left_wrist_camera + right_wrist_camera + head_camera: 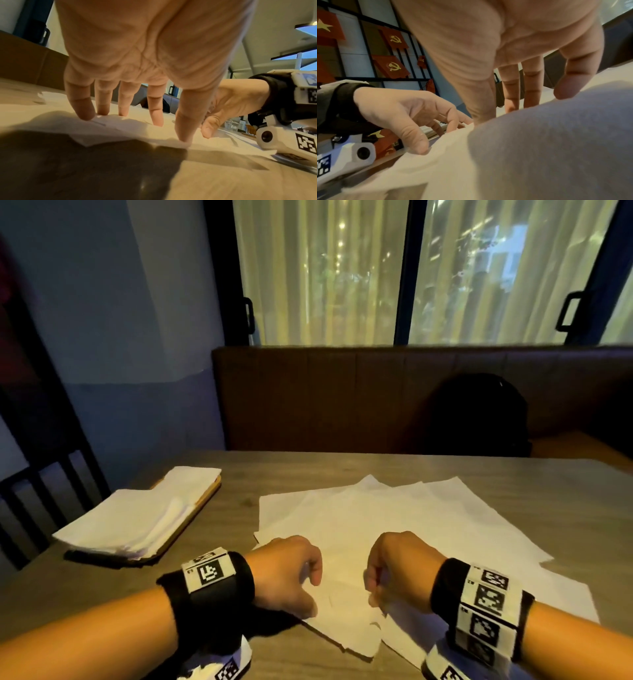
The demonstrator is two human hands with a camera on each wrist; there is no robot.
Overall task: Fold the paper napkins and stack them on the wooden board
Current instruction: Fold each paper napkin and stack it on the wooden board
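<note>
Several unfolded white napkins lie spread in a loose pile on the table's middle. At the left stands the wooden board, bearing a stack of folded napkins. My left hand is at the pile's near edge; in the left wrist view its straight fingers touch the top napkin. Close to its right, my right hand points its fingers down onto the same sheet, and a fold of napkin bulges up and hides their tips.
The grey-brown table has bare wood beyond the napkins and at the near left. A dark chair stands at the left. Across the table runs a brown bench with a black backpack on it, and a window behind.
</note>
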